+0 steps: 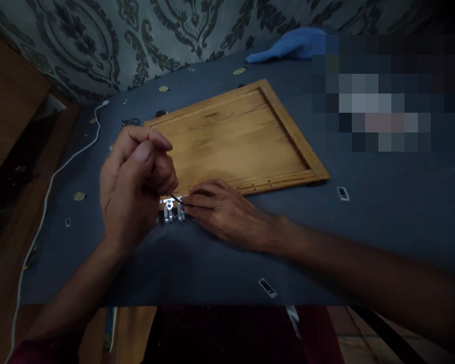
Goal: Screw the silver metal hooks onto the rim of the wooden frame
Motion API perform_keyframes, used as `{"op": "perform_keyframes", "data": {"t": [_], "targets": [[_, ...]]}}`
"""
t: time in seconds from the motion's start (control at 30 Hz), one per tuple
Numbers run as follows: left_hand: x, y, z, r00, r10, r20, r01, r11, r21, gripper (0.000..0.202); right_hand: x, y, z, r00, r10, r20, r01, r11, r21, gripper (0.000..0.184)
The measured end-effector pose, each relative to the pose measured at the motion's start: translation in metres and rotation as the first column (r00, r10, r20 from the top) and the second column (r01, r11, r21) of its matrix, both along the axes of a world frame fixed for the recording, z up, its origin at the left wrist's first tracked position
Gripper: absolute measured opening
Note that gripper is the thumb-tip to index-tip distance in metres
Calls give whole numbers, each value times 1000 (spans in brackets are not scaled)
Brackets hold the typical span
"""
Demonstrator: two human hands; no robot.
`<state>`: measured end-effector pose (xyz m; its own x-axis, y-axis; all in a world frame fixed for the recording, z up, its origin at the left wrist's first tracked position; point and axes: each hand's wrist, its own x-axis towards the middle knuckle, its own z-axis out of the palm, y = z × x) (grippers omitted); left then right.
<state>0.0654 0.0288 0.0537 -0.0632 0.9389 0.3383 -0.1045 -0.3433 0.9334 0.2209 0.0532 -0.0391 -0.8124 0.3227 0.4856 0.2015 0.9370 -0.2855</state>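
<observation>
My left hand (136,177) is closed in a fist around a thin dark-shafted tool, apparently a screwdriver (177,199); its handle is hidden in the palm. The shaft slants down to a shiny metal hook rail (169,203) at the near edge of a framed wooden board (227,136). Several hooks hang over that edge. My right hand (227,212) lies low over the near edge, its fingertips pressed on the rail beside the tool's tip. Its thumb is hidden. Small dark holes or screws dot the board's near frame, right of this hand.
A dark grey-blue patterned cloth (299,268) covers the table. A white cable (53,177) runs down the left side. Behind the board lie a small dark cable (130,123) and a blue cloth (291,44). The patterned wall (174,30) borders the far side. A blurred patch hides the upper right.
</observation>
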Motion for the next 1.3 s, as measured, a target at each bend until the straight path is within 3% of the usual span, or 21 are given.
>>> {"op": "perform_keyframes", "data": {"t": [0.23,0.3,0.5,0.6,0.73,0.83,0.93,1.0,1.2,1.3], "targets": [[-5,6,4,966,-258,-16,257,964,-69,26,1,-1,1,1000,-1,-14,1,1000,7,23],[-6,6,4,957,-287,-43,284,957,-66,26,1,-1,1,1000,2,-6,-2,1000,9,22],[-3,1,-2,988,43,-145,-42,999,7,22,0,0,0,1000,3,-2,-3,1000,10,20],[1,2,-4,997,61,-50,-61,998,7,19,0,0,0,1000,2,-16,-2,1000,9,20],[5,6,-2,999,-17,52,18,999,-28,21,0,0,0,1000,-1,-10,1,1000,11,21],[4,5,2,988,-151,17,151,985,-86,29,1,0,2,1000,7,10,-7,1000,6,21],[-1,4,5,956,-292,-25,289,953,-93,24,1,0,3,1000,19,18,-19,1000,-9,23],[-6,4,6,948,-313,-50,308,947,-92,21,1,0,3,1000,22,20,-21,1000,-12,24],[-7,7,4,1000,25,-5,-25,999,-23,17,0,1,0,1000,3,-4,-3,1000,-3,21],[-2,4,5,999,48,26,-46,998,-43,15,0,1,-1,1000,8,-4,-8,1000,1,21]]}}
